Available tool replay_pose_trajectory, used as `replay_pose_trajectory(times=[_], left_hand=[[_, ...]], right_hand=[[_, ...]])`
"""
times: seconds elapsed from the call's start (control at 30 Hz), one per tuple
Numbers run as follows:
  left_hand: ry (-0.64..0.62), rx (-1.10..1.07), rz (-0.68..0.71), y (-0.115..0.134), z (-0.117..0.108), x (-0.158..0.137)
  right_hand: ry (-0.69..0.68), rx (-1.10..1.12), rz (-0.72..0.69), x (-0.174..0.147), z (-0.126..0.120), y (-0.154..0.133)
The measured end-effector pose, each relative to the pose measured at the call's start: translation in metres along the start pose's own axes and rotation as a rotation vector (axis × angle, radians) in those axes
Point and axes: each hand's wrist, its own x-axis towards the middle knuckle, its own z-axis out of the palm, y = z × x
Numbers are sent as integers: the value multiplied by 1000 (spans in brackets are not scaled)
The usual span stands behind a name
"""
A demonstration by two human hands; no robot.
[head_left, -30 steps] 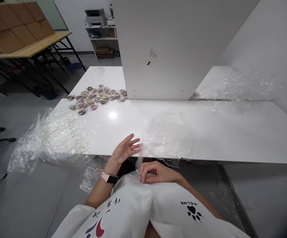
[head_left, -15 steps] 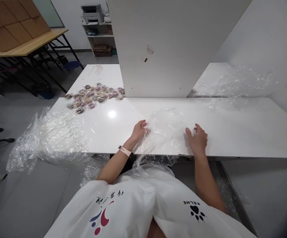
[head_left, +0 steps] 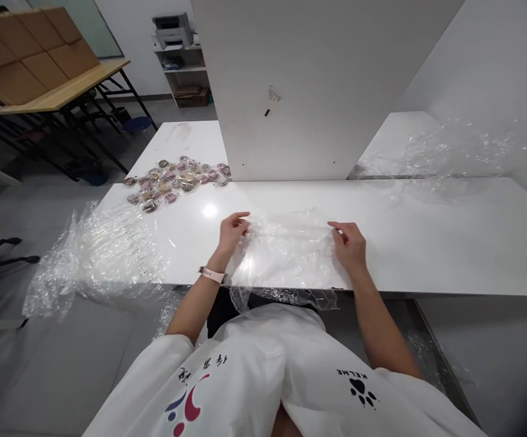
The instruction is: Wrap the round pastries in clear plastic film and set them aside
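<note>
A clear plastic bag or sheet (head_left: 286, 249) lies spread on the white table in front of me, its near end hanging over the front edge. My left hand (head_left: 232, 233) pinches its left far corner between thumb and fingers. At the opposite side, my right hand (head_left: 349, 243) has its thumb and fingertips closed on the right edge of the plastic. Whether it is one layer or several I cannot tell.
Small wrapped round pieces (head_left: 172, 182) in brown, pink and yellow lie back left. A stack of clear plastic bags (head_left: 113, 249) overhangs the left front. Crumpled clear plastic (head_left: 455, 155) lies at the right, and a white upright panel (head_left: 300, 91) stands behind the table.
My left hand has moved left and slightly up, and my right hand a little left. Both have closed on the plastic, which is now pulled flatter and wider.
</note>
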Motion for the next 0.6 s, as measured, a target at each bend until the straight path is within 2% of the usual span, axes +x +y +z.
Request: replay_pose_trajectory(times=[0.1, 0.17, 0.23, 0.3, 0.4, 0.47, 0.5, 0.57, 0.6], left_hand=[[185, 286, 184, 9, -34, 5], [282, 534, 314, 20, -41, 1], [318, 733, 432, 27, -35, -8], [189, 835, 479, 24, -23, -18], [-209, 865, 396, 4, -4, -28], [-398, 829, 330, -9, 0, -28], [-465, 790, 309, -12, -2, -25], [-478, 684, 277, -9, -12, -11], [-406, 646, 272, -3, -20, 0]], right_hand=[[-24, -189, -55, 21, -11, 5], [16, -343, -84, 34, -14, 0], [97, -431, -101, 41, -11, -12], [75, -403, -160, 40, 1, -26], [-247, -329, -319, 23, 30, -37], [-452, -364, -349, 9, 47, -32], [-507, -399, -332, 4, 52, -27], [-516, -469, -262, -4, 53, -12], [-488, -498, -222, -6, 51, -5]])
